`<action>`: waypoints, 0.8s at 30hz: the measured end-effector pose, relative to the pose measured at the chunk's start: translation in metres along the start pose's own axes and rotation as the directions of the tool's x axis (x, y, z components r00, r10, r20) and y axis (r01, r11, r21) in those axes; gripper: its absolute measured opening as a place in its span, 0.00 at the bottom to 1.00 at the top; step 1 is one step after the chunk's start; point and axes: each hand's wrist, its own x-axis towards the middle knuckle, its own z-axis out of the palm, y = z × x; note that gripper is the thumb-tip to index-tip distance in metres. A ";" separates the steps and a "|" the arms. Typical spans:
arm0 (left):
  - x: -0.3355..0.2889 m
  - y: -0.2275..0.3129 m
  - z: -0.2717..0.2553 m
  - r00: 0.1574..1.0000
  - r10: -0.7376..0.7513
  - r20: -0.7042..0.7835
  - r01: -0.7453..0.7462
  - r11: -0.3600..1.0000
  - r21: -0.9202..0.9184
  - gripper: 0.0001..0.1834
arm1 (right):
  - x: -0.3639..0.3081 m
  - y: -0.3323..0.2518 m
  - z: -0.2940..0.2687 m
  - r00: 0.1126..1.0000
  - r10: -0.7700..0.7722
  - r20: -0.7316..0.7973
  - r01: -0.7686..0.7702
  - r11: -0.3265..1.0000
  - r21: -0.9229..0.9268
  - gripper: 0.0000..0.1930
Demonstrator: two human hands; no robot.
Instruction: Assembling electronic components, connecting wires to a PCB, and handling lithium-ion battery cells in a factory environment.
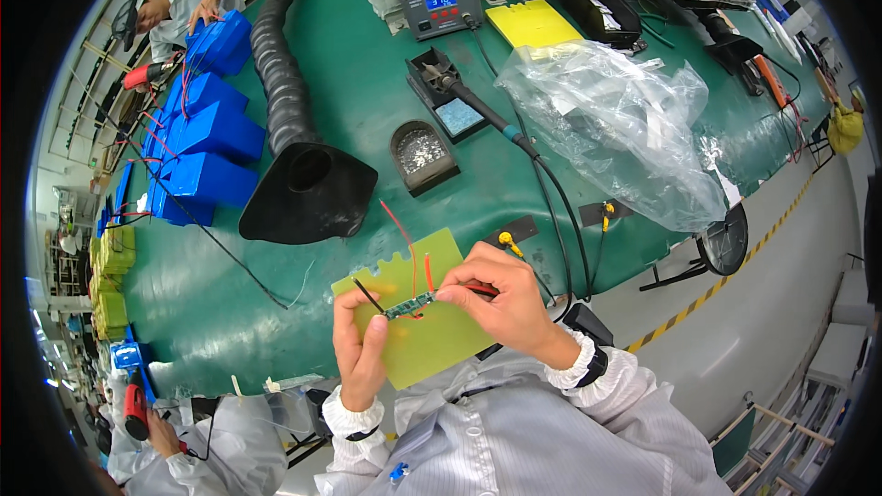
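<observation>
A small narrow green circuit board [411,306] is pinched at its left end between the thumb and finger of my left hand [358,349]. At its other end, the thumb and forefinger of my right hand [505,301] grip it. Thin red wires [411,243] and a short black wire [367,295] stick up from the board. A dark red-and-black piece [482,290] shows by my right fingers; I cannot make out what it is. Behind the circuit board lies a flat yellow-green sheet [432,349] with a notched far edge, partly covered by my hands.
On the green table [367,64] stand a soldering station [441,7], a soldering iron [478,106] in its holder, a tip-cleaning tray [423,154], a black fume hose [308,188], a clear plastic bag [616,129] and blue packs [207,133]. Two co-workers are on the left, one holding a red tool [136,409].
</observation>
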 end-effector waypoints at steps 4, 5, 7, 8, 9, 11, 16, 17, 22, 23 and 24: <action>0.002 0.003 0.005 1.000 -0.012 0.003 0.012 1.000 -0.008 0.13 | 0.001 0.000 -0.004 1.000 0.001 -0.020 -0.001 1.000 -0.029 0.05; 0.002 0.002 0.005 1.000 -0.015 0.005 0.015 1.000 -0.006 0.13 | 0.000 0.001 -0.004 1.000 0.003 -0.022 -0.003 1.000 -0.028 0.05; 0.001 0.001 0.005 1.000 -0.024 0.003 0.024 1.000 0.008 0.12 | -0.001 0.002 -0.004 0.999 0.006 -0.039 -0.006 1.000 -0.019 0.05; 0.000 0.001 0.005 1.000 -0.024 0.002 0.024 1.000 0.010 0.12 | -0.002 0.002 -0.003 0.999 0.006 -0.038 -0.007 1.000 -0.016 0.05; 0.001 0.001 0.005 1.000 -0.017 0.009 0.017 1.000 -0.005 0.12 | -0.002 0.002 -0.003 0.999 -0.001 -0.041 0.000 1.000 -0.027 0.05; 0.002 0.001 0.006 1.000 -0.001 0.008 0.001 1.000 -0.022 0.12 | 0.000 0.002 -0.004 0.999 -0.017 -0.037 0.016 0.999 -0.040 0.05; -0.001 -0.002 0.005 0.999 0.029 -0.013 -0.028 0.998 0.064 0.10 | 0.000 -0.005 -0.006 0.999 -0.034 -0.040 0.031 0.998 -0.060 0.06; -0.001 -0.002 0.005 0.999 0.033 -0.015 -0.032 0.997 0.065 0.10 | 0.000 -0.006 -0.006 0.999 -0.038 -0.039 0.035 0.998 -0.059 0.06; -0.004 0.003 0.007 0.999 0.032 -0.034 -0.029 0.997 0.072 0.11 | -0.005 -0.004 -0.004 0.997 -0.045 -0.063 0.041 0.997 -0.070 0.06; -0.004 0.004 0.008 0.999 0.033 -0.034 -0.031 0.997 0.071 0.11 | -0.004 -0.005 -0.004 0.997 -0.047 -0.063 0.043 0.997 -0.071 0.06; -0.004 0.005 0.008 0.999 0.033 -0.038 -0.030 0.997 0.071 0.12 | -0.003 -0.007 -0.006 0.997 -0.058 -0.051 0.053 0.995 -0.087 0.06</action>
